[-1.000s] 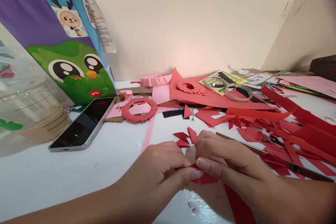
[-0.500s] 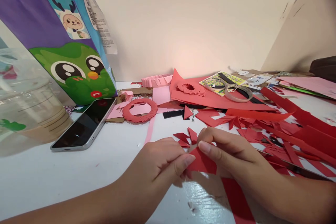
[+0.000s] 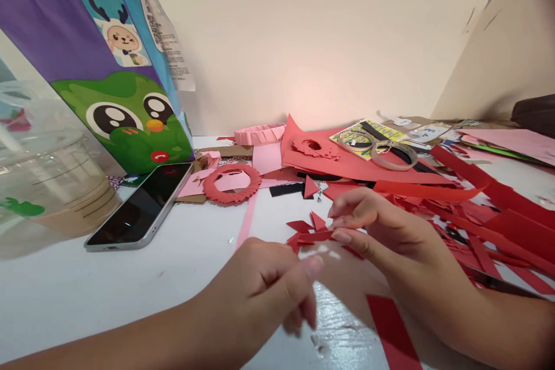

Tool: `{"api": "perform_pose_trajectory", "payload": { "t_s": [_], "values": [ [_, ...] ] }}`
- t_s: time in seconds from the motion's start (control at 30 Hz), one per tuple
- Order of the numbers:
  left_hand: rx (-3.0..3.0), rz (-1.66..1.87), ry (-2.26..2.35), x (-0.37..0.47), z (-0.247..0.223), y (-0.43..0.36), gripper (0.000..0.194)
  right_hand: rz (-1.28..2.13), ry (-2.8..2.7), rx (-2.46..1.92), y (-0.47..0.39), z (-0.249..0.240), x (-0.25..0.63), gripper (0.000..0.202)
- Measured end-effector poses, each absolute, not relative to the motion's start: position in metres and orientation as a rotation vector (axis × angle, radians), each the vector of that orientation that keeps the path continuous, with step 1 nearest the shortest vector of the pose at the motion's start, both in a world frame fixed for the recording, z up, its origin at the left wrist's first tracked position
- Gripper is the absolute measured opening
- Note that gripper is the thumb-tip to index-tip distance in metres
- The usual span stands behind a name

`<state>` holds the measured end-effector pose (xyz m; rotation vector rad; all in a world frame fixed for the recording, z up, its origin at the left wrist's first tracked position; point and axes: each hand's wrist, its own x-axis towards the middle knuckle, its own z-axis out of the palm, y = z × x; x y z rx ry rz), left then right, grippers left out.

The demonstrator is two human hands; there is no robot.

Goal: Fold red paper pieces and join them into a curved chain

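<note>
head view, looking down on the white table (image 3: 182, 254): half a second ago both hands pinched one folded red paper triangle between them; now only the right hand (image 3: 381, 231) has it, thumb and forefinger closed on the folded red piece (image 3: 314, 237) and carrying it out to the small pile of red triangles (image 3: 310, 224) just beyond. the left hand (image 3: 269, 277) has let go and hangs loosely curled above the table, holding nothing. judging by that, this piece looks finished and is joining the others. a red paper strip (image 3: 392, 329) lies near the right wrist, and red scraps (image 3: 477, 225) spread to the right. as for containers, a clear plastic cup (image 3: 47, 179) at far left holds pale liquid, and the purple and green bag (image 3: 108, 63) stands behind the phone (image 3: 141, 205); its contents cannot be seen.
</note>
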<state>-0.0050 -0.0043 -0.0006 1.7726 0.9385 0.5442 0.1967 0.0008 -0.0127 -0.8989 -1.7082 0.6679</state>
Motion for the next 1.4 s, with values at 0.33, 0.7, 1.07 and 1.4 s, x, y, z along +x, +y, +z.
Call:
{"api": "perform_pose_trajectory", "payload": {
  "t_s": [0.33, 0.7, 1.07, 1.4],
  "values": [
    [1.751, 0.586, 0.819, -0.002, 0.009, -0.001, 0.036, 0.505, -1.938, -0.78, -0.013, -0.01, 0.203, 0.018],
    [1.31, 0.774, 0.86, -0.001, -0.005, 0.003, 0.02, 0.549, -2.002, -0.895, -0.007, -0.014, 0.201, 0.015],
    [1.453, 0.707, 0.935, 0.0, -0.003, 0.002, 0.021, 0.903, -1.865, -1.004, 0.002, -0.015, 0.196, 0.013],
    [1.333, 0.766, 0.949, 0.002, -0.001, 0.008, 0.02, 0.975, -1.88, -0.941, 0.001, -0.015, 0.194, 0.017]
  ]
}}
